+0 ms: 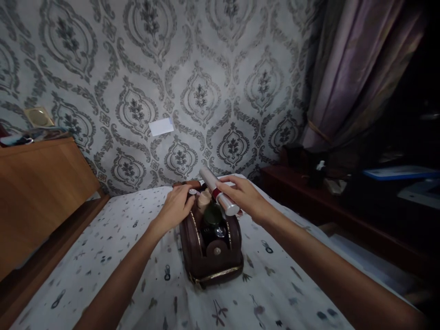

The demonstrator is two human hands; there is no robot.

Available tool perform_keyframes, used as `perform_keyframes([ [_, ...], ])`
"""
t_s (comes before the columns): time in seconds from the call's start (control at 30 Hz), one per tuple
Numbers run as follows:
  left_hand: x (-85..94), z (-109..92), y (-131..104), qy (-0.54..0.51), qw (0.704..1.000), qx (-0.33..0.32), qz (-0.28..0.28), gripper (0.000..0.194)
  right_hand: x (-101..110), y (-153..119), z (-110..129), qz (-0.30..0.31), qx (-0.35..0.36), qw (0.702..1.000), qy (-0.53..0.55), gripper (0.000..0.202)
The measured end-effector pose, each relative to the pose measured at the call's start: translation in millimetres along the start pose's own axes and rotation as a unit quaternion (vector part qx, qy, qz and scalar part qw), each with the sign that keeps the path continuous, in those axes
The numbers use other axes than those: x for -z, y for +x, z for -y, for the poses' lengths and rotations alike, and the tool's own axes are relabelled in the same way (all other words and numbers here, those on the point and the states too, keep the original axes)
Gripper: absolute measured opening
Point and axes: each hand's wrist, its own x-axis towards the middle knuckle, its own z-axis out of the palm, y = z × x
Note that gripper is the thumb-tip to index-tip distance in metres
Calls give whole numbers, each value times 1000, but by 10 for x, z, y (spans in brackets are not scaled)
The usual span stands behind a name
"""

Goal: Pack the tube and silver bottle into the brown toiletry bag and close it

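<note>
A dark brown zip bag [190,268] lies on the bed with its top unzipped. Inside it I see a dark green round-topped item [212,214], a beige-capped item [204,200] and a dark bottle-like item [220,231]. Above the opening, my right hand [245,197] grips a silver cylindrical tube [209,178] with a red band, held at a slant. My left hand [177,206] is closed over the bag's far left edge, its fingertips partly hidden. Close to its thumb shows a small silver-topped item [193,192].
The bag rests on a white patterned bedsheet [137,256]. A wooden cabinet [44,192] stands on the left, a dark red ledge [292,197] on the right. Behind are a patterned wall [206,78] with a white plate [161,127], and a tied purple curtain [347,68].
</note>
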Motion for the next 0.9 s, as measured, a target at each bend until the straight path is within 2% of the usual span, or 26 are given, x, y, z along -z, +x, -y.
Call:
perform_keyframes([
  [0.17, -46, 72, 97, -56, 996, -26, 62, 41, -48, -64, 14, 23, -1, 999, 38, 36],
  [0.33, -23, 117, 68, -104, 992, -17, 65, 40, -123, -108, 23, 43, 4, 999, 14, 35],
  [0.47, -12, 163, -27, -113, 993, 34, 14, 28, -192, -160, 49, 44, 88, 994, -43, 30],
  [0.57, -26, 189, -99, -108, 992, 56, -34, 22, -244, -238, 83, 56, 125, 986, -91, 29],
  [0.7, -54, 194, -164, -127, 987, 70, -73, 17, -282, -351, 112, 66, 140, 975, -160, 23],
  [0.83, -95, 185, -184, -145, 982, 84, -89, 16, -336, -407, 118, 99, 122, 961, -227, 16],
  [0.9, -120, 176, -185, -145, 981, 88, -95, 16, -396, -410, 128, 97, 119, 956, -252, 17],
])
